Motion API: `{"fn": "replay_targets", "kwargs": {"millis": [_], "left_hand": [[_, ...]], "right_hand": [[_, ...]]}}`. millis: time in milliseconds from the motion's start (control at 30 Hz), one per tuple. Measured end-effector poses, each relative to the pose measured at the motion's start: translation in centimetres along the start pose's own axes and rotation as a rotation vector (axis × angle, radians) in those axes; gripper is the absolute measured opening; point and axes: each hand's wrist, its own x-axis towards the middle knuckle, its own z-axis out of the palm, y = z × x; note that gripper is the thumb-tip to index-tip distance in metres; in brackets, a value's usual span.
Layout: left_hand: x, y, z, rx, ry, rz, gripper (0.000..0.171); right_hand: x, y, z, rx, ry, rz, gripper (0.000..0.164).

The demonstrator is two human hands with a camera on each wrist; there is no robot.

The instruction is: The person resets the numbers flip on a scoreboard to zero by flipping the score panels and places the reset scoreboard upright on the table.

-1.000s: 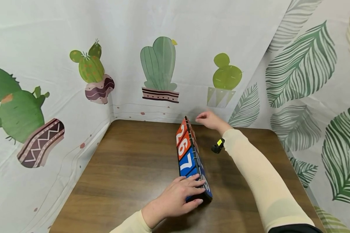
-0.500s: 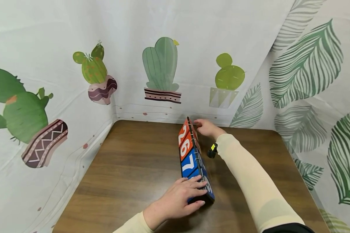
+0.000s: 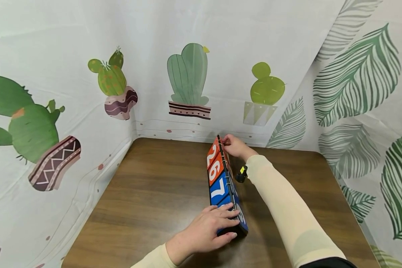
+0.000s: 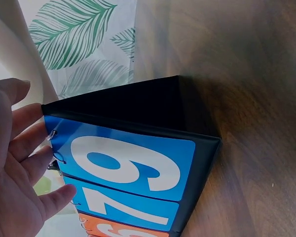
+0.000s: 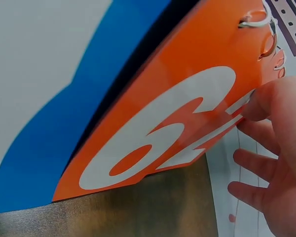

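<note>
A tabletop flip scoreboard (image 3: 218, 188) stands as a tent on the table, its ring-bound spine pointing away from me. Orange cards with white digits fill its far half, blue ones its near half. My left hand (image 3: 207, 227) rests over the near end, fingers extended across the spine; the left wrist view shows a blue card (image 4: 126, 163) beside those fingers. At the far end, my right hand (image 3: 237, 147) pinches the edge of an orange number card (image 5: 158, 133) between thumb and index finger. Its other fingers stay spread off the card.
The brown wooden table (image 3: 147, 190) extends to both sides of the scoreboard. A white curtain (image 3: 154, 29) printed with cacti and leaves hangs close behind the table's far edge and along its sides. A small black device (image 3: 242, 174) sits at the right wrist.
My right hand has come leftward from beside the far end and taken hold of an orange card's edge. The left hand stays on the near end. The whole view shifts slightly.
</note>
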Motion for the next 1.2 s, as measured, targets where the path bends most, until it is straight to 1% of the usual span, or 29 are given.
{"fn": "replay_targets", "kwargs": {"millis": [133,267,367,467,567,700,833,900,967,1100,1133,1200], "left_hand": [[0.0,0.0,0.1,-0.001,0.006,0.006,0.044],[-0.1,0.0,0.1,0.000,0.013,0.008,0.044],[-0.1,0.0,0.2,-0.004,0.014,0.006,0.044],[-0.1,0.0,0.2,-0.015,0.009,0.000,0.045],[-0.1,-0.1,0.2,-0.023,0.001,-0.005,0.046],[-0.1,-0.1,0.3,-0.025,-0.002,-0.006,0.046],[-0.1,0.0,0.2,-0.031,-0.005,-0.011,0.046],[0.0,0.0,0.2,-0.036,-0.010,-0.015,0.046],[0.0,0.0,0.2,-0.039,-0.011,-0.016,0.046],[0.0,-0.1,0.1,-0.050,-0.015,-0.023,0.047],[0.0,-0.1,0.1,-0.053,-0.016,-0.024,0.047],[0.0,-0.1,0.1,-0.058,-0.019,-0.027,0.047]], "right_hand": [[-0.1,0.1,0.1,0.007,0.012,0.022,0.033],[-0.2,0.2,0.1,-0.006,0.025,0.016,0.034],[-0.3,0.3,0.1,-0.043,0.033,0.006,0.038],[-0.5,0.6,0.1,-0.117,0.043,0.017,0.042],[-0.9,1.1,-0.1,-0.193,0.054,0.069,0.042],[-1.5,1.8,-0.7,-0.217,0.059,0.184,0.048],[-1.8,3.0,-1.4,-0.180,0.073,0.293,0.050],[-2.0,3.5,-1.7,-0.133,0.088,0.338,0.048],[-2.3,3.8,-1.8,-0.059,0.111,0.371,0.045],[-2.8,4.0,-1.8,0.106,0.152,0.387,0.033],[-2.9,4.1,-1.8,0.130,0.160,0.385,0.030],[-2.9,4.4,-1.7,0.140,0.170,0.367,0.028]]}}
